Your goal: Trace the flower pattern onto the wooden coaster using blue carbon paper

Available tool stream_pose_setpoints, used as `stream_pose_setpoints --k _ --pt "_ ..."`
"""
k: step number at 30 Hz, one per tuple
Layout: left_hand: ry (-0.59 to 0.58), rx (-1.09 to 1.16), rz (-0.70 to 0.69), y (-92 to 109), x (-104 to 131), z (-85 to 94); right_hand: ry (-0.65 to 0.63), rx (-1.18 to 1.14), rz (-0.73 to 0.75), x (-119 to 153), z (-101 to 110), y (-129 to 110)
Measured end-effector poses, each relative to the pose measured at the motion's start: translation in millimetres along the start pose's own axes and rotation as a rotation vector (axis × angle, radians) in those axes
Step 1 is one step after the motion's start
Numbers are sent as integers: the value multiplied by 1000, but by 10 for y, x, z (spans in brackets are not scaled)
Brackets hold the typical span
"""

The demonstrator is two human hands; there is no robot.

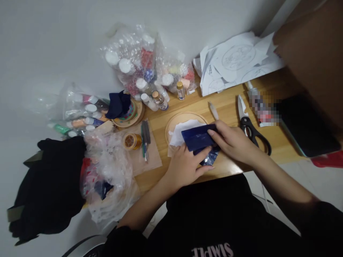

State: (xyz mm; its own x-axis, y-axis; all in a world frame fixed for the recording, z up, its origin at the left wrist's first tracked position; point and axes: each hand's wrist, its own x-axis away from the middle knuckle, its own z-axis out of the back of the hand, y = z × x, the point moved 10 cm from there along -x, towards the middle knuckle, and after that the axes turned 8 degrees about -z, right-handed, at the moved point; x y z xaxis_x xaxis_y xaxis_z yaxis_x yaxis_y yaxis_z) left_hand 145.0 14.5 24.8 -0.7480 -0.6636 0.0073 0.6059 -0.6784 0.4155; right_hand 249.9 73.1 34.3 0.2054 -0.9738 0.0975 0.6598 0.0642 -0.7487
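Note:
My right hand (230, 141) grips the right end of a dark blue, glossy sheet (197, 137), thumb on top. Close to that sheet's lower edge, my left hand (186, 166) lies with fingers spread. A crumpled shiny blue piece (209, 158) shows just beyond the left fingers. Under the blue sheet is white paper (179, 131) on a round wooden disc or hoop (184, 116); both are partly covered. Above my right hand rests a pen-like tool (213, 110) with a pale grip.
Black-handled scissors (249, 128), a tube (258, 103) and a dark phone or tablet (308, 125) lie right. Paper sheets (233, 60) and bagged bottles (144, 67) stand behind. Leftward are a gold thread spool (132, 141), pens (145, 137), plastic bags (109, 167) and black cloth (50, 185).

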Motion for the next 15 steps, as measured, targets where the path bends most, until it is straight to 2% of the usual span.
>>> stream_pose_setpoints --k 4,8,11,13,15 --pt "106 42 -11 -48 40 206 -15 -211 22 -20 72 -49" --pt "314 129 -45 -100 38 607 -31 -594 38 -116 127 -229" --pt "478 286 43 -281 44 887 -58 -759 54 -242 103 -408" --pt "488 495 113 -420 8 928 -103 -841 74 -328 56 -521" --pt "419 676 138 -495 -75 881 -143 -905 91 -405 13 -603"
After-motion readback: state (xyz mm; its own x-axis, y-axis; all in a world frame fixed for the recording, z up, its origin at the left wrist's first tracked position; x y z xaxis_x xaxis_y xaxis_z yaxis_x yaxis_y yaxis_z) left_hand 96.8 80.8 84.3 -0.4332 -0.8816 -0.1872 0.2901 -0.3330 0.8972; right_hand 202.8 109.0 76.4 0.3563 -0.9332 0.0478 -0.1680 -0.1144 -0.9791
